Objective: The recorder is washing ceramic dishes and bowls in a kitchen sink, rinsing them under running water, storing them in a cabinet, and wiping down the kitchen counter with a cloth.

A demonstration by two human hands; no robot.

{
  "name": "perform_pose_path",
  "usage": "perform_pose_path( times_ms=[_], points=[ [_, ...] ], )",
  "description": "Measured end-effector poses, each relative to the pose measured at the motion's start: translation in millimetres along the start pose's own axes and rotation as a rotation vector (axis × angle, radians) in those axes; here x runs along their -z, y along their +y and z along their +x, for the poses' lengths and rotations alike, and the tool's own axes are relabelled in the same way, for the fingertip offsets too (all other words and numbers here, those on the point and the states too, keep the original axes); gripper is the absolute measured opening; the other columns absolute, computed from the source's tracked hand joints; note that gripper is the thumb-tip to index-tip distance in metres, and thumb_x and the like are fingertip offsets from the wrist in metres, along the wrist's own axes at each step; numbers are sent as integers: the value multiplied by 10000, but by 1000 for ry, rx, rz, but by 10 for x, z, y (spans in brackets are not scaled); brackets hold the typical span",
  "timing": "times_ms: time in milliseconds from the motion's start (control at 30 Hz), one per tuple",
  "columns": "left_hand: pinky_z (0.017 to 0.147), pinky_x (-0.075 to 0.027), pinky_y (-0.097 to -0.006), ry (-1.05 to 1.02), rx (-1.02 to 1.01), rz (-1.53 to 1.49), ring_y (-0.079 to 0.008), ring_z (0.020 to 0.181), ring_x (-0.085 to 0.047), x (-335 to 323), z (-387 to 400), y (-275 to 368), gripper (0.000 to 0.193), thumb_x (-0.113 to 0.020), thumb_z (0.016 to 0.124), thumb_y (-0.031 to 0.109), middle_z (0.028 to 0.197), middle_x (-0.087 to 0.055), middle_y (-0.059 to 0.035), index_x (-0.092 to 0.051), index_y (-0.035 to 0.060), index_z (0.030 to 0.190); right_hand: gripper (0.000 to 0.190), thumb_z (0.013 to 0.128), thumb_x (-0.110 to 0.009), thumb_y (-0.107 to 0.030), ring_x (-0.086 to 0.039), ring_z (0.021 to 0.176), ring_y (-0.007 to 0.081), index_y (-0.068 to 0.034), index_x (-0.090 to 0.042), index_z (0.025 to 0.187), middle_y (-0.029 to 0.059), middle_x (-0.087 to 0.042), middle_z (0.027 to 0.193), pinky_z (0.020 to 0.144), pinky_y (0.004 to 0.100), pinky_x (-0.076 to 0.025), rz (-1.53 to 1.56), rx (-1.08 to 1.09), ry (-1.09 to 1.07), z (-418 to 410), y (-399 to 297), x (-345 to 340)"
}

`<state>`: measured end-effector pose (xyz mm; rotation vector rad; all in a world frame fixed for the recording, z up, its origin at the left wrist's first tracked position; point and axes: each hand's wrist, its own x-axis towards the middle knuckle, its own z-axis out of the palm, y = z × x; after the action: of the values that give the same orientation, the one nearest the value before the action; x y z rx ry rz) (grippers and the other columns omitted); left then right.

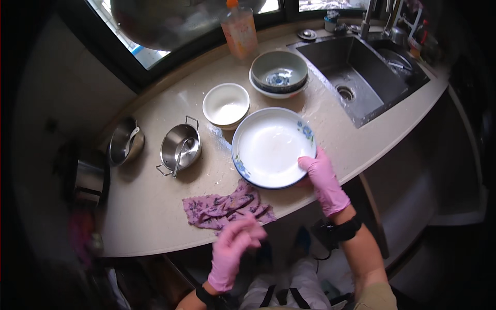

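Note:
A pink-gloved right hand, my right hand point(324, 184), grips the right rim of a large white plate point(271, 149). Its thumb lies over the inner edge. Blue flowers and a blue rim decorate the plate, which is over the counter; whether it touches the surface I cannot tell. My left hand point(234, 248), gloved in pink too, hovers blurred by the counter's front edge, fingers loosely curled and nothing visible in them. Just beyond it lies a crumpled purple patterned cloth point(228, 205). Behind the plate are white bowls point(226, 104), apparently stacked.
Nested bowls point(279, 71) stand near the sink point(364, 77). Leftward on the counter point(151, 217) are a two-handled steel pot point(180, 149) with a spoon and a metal bowl point(126, 141) with a white spoon. An orange pump bottle point(239, 33) is by the window.

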<state>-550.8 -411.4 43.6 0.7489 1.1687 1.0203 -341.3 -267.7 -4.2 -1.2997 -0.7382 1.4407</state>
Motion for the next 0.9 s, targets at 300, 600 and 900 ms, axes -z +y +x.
perform_pose_path(
  times_ms=[300,600,900],
  points=[
    [562,-529,-316,288,26,-34,-178,746,-615,44,1499,97,442,-634,803,182,972,-595,-116,-460,-3,1166,478,752,-530,-94,-570,917,224,85,-433,1184,166,-572,1032,780,308,-482,-113,74,-67,32,107,-47],
    [434,-510,-313,192,135,209,-231,626,-630,-655,1314,456,414,-576,683,113,824,-610,-150,-504,-36,1063,498,755,-520,-125,-615,639,180,24,-425,1220,122,-590,942,359,290,-496,29,-78,-20,58,-137,403],
    [501,-507,-320,237,-146,771,-252,686,-639,-2159,1519,1290,764,-543,672,153,895,-600,-181,-255,33,1370,436,794,-482,-152,-618,675,186,23,-457,1193,114,-612,908,501,301,-514,429,-77,-102,462,-488,1063]
  ],
)
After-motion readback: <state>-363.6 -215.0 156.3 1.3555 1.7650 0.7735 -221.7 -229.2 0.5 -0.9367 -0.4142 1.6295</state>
